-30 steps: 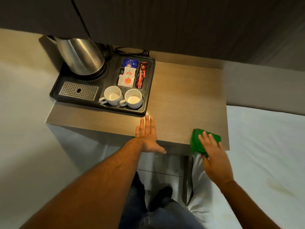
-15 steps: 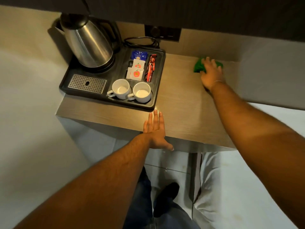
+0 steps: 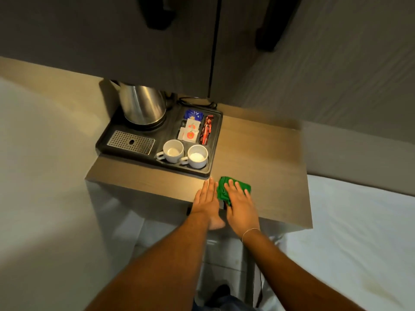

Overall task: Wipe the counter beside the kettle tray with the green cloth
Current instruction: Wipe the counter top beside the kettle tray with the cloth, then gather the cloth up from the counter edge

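Observation:
The green cloth (image 3: pixel 224 189) lies bunched on the wooden counter (image 3: pixel 265 158) near its front edge, just right of the black kettle tray's (image 3: pixel 105 140) front right corner. My right hand (image 3: pixel 241 207) presses flat on the cloth with fingers spread, covering its near part. My left hand (image 3: pixel 207 199) rests flat on the counter's front edge, touching the cloth's left side, fingers straight and holding nothing. The tray carries a steel kettle (image 3: pixel 142 104), two white cups (image 3: pixel 185 153) and sachets (image 3: pixel 193 129).
A dark cabinet (image 3: pixel 157 41) hangs low over the back of the counter. White bedding (image 3: pixel 363 232) lies to the right of the counter, and a pale wall stands at the left. Floor tiles and my legs show below the front edge.
My right hand has dragged the cloth from the counter's back right corner to the front edge beside my left hand. The left hand has stayed on the front edge.

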